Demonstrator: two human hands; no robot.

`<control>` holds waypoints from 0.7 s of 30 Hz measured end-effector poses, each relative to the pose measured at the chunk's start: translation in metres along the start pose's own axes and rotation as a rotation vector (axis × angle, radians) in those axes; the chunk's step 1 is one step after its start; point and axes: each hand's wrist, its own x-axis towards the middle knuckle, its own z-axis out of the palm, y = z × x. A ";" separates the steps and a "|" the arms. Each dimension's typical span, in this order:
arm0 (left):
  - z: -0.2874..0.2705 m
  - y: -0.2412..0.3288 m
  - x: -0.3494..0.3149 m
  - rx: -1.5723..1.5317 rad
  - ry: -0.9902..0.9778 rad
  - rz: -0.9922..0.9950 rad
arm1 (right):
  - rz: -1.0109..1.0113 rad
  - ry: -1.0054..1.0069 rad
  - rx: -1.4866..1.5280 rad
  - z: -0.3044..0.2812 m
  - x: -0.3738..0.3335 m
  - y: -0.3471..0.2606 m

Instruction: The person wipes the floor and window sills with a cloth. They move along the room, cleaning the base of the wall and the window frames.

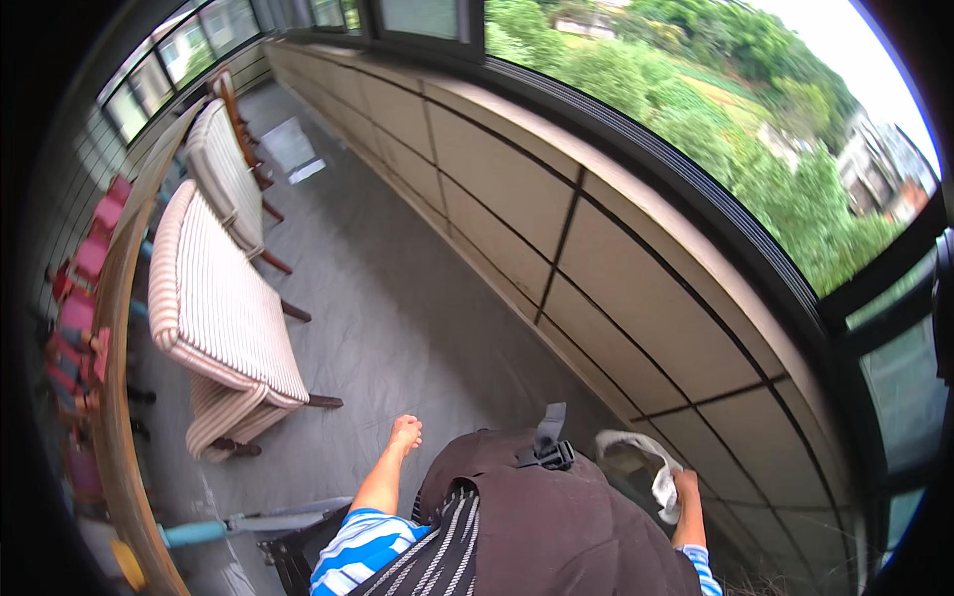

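Observation:
My right hand point(686, 484) grips a whitish cloth point(651, 459), which hangs in a loose loop beside the low tiled wall. Its fingers are closed around the cloth's edge. On the other side of my body my left hand point(405, 433) is held out over the grey floor. The fingers there are curled in, and nothing shows in them. Nearest to it stands a chair point(234, 288) with striped upholstery, a gap away from the hand. A dark brown apron point(556, 517) with a buckled strap point(547, 452) covers my front.
A second striped chair point(224, 174) stands farther along a long wooden-edged table point(117, 397). Beyond it are pink chairs point(91, 255) and people. Windows point(636, 129) run above the tiled wall point(497, 209). A pale sheet point(288, 144) lies on the floor; a blue-handled item point(194, 533) is at lower left.

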 end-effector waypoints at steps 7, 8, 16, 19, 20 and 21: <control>0.023 0.017 -0.002 0.139 -0.198 0.043 | 0.097 0.013 -0.032 -0.017 -0.024 0.025; 0.025 0.022 -0.001 0.204 -0.181 0.040 | 0.035 0.126 0.426 -0.020 -0.032 0.029; 0.060 0.099 -0.020 0.245 -0.311 0.283 | -0.092 -0.036 1.139 -0.041 -0.075 0.073; 0.087 0.131 -0.042 0.235 -0.389 0.392 | 0.213 0.117 0.400 -0.043 -0.081 0.079; 0.098 0.144 -0.048 0.273 -0.407 0.417 | 0.150 0.182 0.011 -0.046 -0.084 0.078; 0.106 0.154 -0.056 0.304 -0.444 0.477 | 0.060 0.247 0.260 -0.048 -0.087 0.072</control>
